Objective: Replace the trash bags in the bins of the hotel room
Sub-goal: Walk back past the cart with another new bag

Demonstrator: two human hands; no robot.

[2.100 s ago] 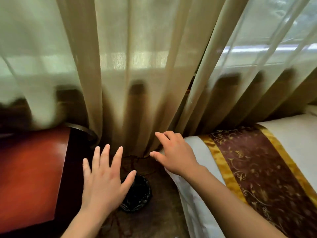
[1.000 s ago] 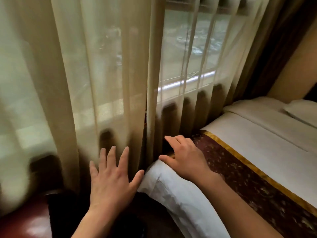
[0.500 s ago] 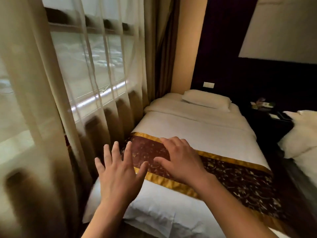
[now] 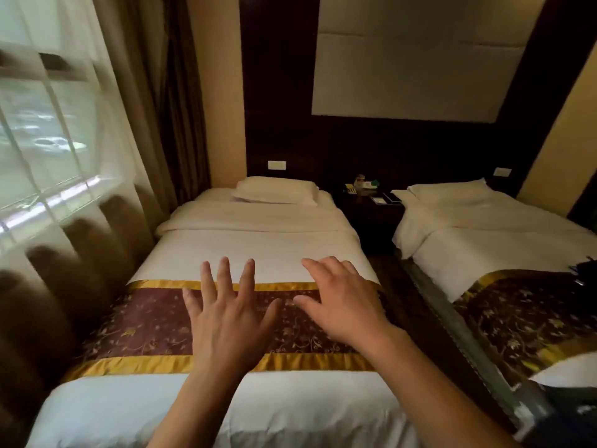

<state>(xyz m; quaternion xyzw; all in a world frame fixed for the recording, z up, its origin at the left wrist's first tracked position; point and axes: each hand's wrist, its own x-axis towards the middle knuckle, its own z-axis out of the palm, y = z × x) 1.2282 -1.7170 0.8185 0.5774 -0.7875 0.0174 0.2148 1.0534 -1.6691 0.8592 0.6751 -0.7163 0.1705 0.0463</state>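
No bin and no trash bag show in the head view now. My left hand (image 4: 226, 321) hovers with fingers spread and nothing in it, above the maroon and gold runner (image 4: 142, 331) of the near bed (image 4: 258, 247). My right hand (image 4: 342, 302) is beside it to the right, also empty, its fingers loosely apart above the same runner. Both forearms reach in from the bottom edge.
A second bed (image 4: 494, 240) stands at the right across a narrow aisle (image 4: 394, 286). A dark nightstand (image 4: 368, 211) with small items sits between the headboards. Sheer curtains (image 4: 64, 163) cover the window along the left. A dark object (image 4: 584, 273) lies on the right bed's edge.
The view has swung right and up, away from the curtain corner where a small black bin stood on the floor. The two beds now fill the view. Both hands stay empty.
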